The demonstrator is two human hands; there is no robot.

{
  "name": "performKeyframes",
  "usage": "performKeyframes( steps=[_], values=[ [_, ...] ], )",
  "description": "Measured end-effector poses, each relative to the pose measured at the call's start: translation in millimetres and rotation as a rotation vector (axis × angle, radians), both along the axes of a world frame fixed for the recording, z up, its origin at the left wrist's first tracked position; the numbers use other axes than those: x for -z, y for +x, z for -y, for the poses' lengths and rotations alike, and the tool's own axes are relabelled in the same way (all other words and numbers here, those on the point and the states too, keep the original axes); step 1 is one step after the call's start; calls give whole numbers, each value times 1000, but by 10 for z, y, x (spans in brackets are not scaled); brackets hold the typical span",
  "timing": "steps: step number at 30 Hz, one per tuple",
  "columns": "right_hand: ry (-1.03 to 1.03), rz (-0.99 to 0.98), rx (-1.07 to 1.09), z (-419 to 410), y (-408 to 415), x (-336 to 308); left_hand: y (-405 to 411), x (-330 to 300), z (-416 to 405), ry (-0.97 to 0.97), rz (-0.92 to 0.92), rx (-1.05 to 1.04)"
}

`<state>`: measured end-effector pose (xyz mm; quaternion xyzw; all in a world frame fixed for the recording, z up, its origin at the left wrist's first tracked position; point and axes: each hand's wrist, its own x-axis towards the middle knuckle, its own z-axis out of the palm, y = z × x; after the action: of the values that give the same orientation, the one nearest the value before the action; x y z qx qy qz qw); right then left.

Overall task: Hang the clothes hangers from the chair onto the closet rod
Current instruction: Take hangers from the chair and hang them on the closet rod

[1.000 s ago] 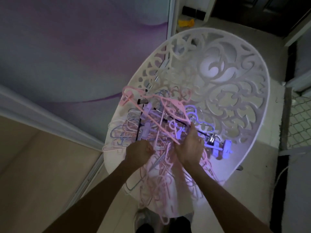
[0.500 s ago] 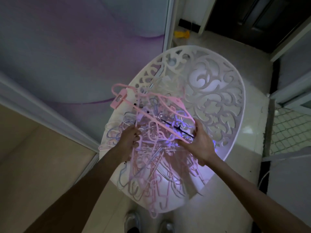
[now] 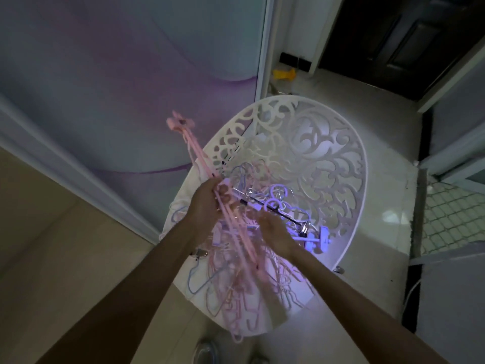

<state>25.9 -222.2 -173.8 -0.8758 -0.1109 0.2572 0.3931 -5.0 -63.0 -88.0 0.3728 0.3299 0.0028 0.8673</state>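
A white chair (image 3: pixel 328 158) with a cut-out scroll pattern stands below me. On its seat lies a tangled heap of pink, blue and purple hangers (image 3: pixel 252 290). My left hand (image 3: pixel 207 203) grips a bundle of pink hangers (image 3: pixel 199 161) lifted above the heap, its clip end pointing up and to the left. My right hand (image 3: pixel 275 235) is over the heap beside the bundle, blurred, and I cannot tell whether it holds anything. A black clip hanger (image 3: pixel 278 214) and a purple clip hanger (image 3: pixel 319 239) lie on the seat to the right.
A sliding closet door (image 3: pixel 118 74) with a purple and pale pattern fills the left, its white frame (image 3: pixel 78 166) running down to the chair. A yellow object (image 3: pixel 283 74) lies on the tiled floor behind the chair. A dark doorway (image 3: pixel 393 35) is at the top right.
My left hand has taken the pink hangers into one bundle and raised it off the heap. My right hand let go of the hanger end and dropped toward the heap. The view pulled back.
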Motion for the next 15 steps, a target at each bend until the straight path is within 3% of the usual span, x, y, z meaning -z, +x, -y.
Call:
performKeyframes(
  steps=[3,5,6,9,11,15],
  values=[
    [-444,188,-30,171,359,231,7,62,-119,247,-26,19],
    [-565,121,-121,129,481,408,-39,171,-186,387,-41,87],
    [-595,129,-122,60,490,477,-69,223,-212,431,-51,105],
    [-623,514,-102,-124,371,612,-140,339,-262,492,-87,131],
    [-568,657,-140,-187,240,659,-180,392,-309,522,-107,141],
    [-581,476,-96,-184,237,801,-223,466,-407,594,-115,175]
  ],
)
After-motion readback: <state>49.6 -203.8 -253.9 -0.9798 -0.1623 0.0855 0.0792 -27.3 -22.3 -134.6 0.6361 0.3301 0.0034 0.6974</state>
